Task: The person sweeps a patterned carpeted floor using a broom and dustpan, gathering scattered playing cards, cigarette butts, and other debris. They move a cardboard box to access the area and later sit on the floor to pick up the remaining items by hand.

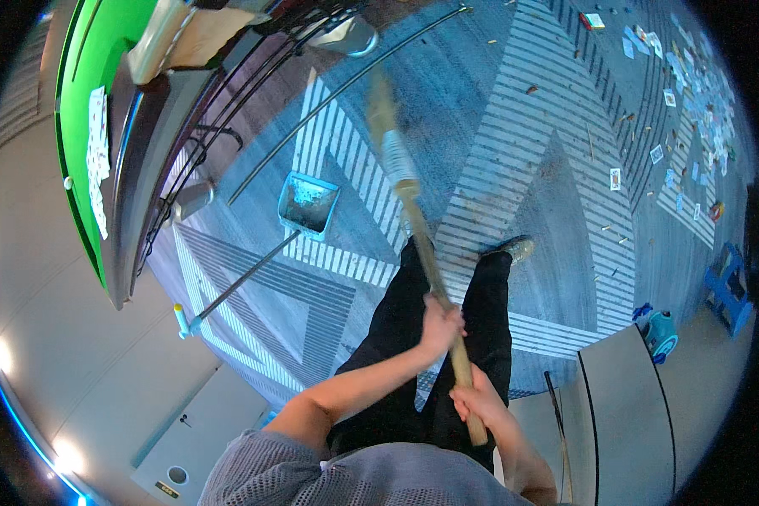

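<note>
My left hand (441, 327) grips the middle of a wooden handle (428, 253). Lower down, near the handle's butt end, my right hand (482, 400) is closed around the same wood. The handle belongs to a broom, whose pale bound neck (397, 158) and yellowish head (381, 104) stretch away from me over the patterned floor; the head is blurred. Left of the broom stands a light-blue long-handled dustpan (308, 205) with grey debris inside. Its metal handle (250, 278) slants toward me and ends in a blue and yellow grip (181, 321).
A billiard table with green cloth (114, 38) rises at left, with a long thin rod (348, 92) beside it. Scattered playing cards (708, 107) and small litter cover the floor at right. Nearby are a blue stool (730, 291), turquoise bag (661, 335) and grey cabinet (626, 405).
</note>
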A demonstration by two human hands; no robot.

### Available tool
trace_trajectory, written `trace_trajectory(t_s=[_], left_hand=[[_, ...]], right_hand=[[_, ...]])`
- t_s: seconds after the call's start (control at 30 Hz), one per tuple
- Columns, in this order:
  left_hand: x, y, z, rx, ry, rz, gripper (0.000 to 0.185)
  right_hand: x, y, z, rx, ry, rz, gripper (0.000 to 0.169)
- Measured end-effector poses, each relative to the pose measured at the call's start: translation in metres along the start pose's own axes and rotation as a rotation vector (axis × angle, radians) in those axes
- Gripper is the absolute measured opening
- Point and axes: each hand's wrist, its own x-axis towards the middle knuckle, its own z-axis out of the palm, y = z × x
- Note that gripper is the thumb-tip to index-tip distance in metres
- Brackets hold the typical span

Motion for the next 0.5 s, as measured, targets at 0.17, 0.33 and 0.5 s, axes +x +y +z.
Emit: trace_trajectory(t_s=[0.17,0.33,0.5], left_hand=[[0.037,0.001,0.029,0.116,0.021,-0.194,0.028],[0.008,0.014,0.129,0.076,-0.264,-0.009,0.042],[-0.054,0.036,0.123,0.203,-0.492,0.065,0.044]], right_hand=[[0.016,-0.016,-0.043,0.073,0.024,0.040,0.049],[-0.053,-0.022,-0.078,0.219,0.226,-0.131,0.035],[-0.071,0.032,-0.042,0.327,0.308,-0.142,0.024]])
